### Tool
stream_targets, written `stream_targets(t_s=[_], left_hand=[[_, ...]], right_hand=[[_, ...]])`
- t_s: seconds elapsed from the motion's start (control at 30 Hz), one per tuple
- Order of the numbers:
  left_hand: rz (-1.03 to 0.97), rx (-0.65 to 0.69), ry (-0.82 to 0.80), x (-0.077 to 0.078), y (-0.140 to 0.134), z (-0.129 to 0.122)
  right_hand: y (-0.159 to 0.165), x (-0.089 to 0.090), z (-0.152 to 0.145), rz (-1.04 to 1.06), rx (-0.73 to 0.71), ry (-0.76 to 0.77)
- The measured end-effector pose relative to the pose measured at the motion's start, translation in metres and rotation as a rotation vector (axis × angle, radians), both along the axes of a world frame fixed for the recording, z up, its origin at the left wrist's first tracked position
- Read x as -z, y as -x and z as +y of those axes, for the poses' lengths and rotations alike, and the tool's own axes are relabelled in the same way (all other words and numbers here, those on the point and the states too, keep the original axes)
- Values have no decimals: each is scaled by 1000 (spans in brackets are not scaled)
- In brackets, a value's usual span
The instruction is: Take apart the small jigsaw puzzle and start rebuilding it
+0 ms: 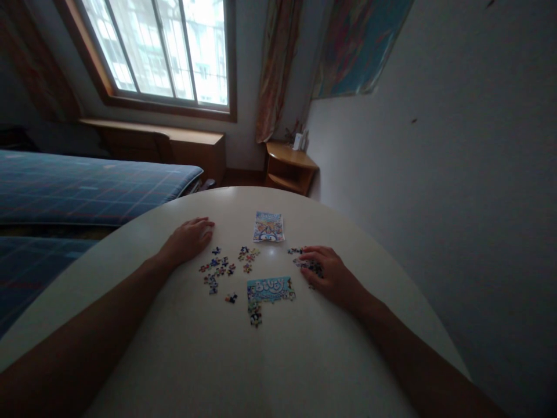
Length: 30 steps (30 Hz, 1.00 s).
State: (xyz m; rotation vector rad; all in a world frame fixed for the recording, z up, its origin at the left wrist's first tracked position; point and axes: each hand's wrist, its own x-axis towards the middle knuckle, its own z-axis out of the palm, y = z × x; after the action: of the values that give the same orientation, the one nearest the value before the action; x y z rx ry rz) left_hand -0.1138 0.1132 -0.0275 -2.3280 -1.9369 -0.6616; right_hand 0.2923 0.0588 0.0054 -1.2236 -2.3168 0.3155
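Note:
On a pale round table, a partly joined jigsaw puzzle shows a blue lettered strip with a short column of pieces below its left end. My right hand rests over a pile of loose puzzle pieces, its fingers spread and partly hiding them. My left hand lies flat on the table, fingers stretched out, beside a scattered group of puzzle pieces. A smaller cluster of pieces sits between the hands. Beyond it lies a colourful printed picture sheet.
A bed with a blue plaid cover stands to the left of the table. Behind are a wooden desk under the window and a small corner cabinet. A white wall runs along the right.

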Motion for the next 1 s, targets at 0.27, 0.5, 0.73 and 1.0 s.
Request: stream_targets(t_s=[0.27,0.5,0.73,1.0], left_hand=[[4,0,2,1,1,0],[9,8,-1,1,1,0],[23,7,-1,2,1,1],[9,3,-4,1,0,1]], right_hand=[[3,0,-3,-58,-42,-1],[1,4,0,-130,-18,17],[2,0,0,-67,-75,-19],[4,-1,-1,40,-28,12]])
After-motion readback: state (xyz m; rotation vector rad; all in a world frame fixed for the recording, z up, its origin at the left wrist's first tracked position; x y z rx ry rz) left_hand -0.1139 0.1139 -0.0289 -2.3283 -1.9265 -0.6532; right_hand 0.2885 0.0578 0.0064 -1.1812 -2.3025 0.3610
